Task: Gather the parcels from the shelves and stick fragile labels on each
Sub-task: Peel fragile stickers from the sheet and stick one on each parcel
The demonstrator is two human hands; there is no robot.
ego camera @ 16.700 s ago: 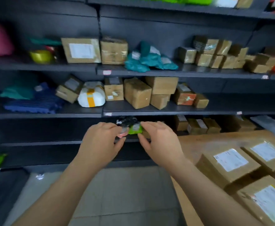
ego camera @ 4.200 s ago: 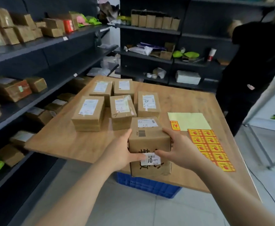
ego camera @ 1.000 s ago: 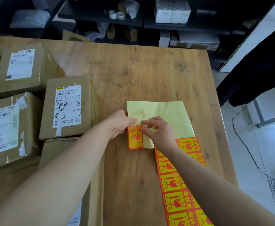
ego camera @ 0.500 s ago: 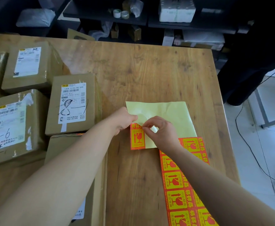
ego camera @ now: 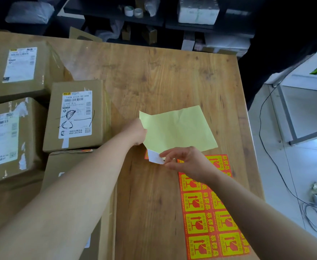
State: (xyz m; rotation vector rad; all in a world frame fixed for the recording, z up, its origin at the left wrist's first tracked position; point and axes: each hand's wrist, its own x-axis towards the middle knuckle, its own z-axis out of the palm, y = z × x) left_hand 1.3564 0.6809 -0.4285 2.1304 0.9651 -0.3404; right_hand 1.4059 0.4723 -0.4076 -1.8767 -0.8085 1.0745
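A sheet of orange-and-yellow fragile labels [ego camera: 215, 222] lies on the wooden table [ego camera: 172, 72] at the right. Its pale yellow backing paper [ego camera: 176, 128] is lifted at the left edge, where my left hand [ego camera: 136, 132] pinches it. My right hand [ego camera: 187, 162] pinches one fragile label [ego camera: 154, 156] peeled half off the backing, its white underside turned up. Several brown cardboard parcels with white shipping labels sit at the left: one beside my left forearm [ego camera: 77, 115], one behind it [ego camera: 20, 70], one at the far left [ego camera: 5, 139].
Another parcel [ego camera: 69, 166] lies under my left forearm near the table's front. Dark shelves [ego camera: 116, 14] behind the table hold tape rolls, white packages and small boxes. A cable [ego camera: 277, 166] trails on the tiled floor at the right, beside a white frame [ego camera: 294, 113].
My right hand has pulled the single fragile label away from the backing, flipping its white side up. My left hand has lifted the backing's left edge. The dark-clothed person has left view.
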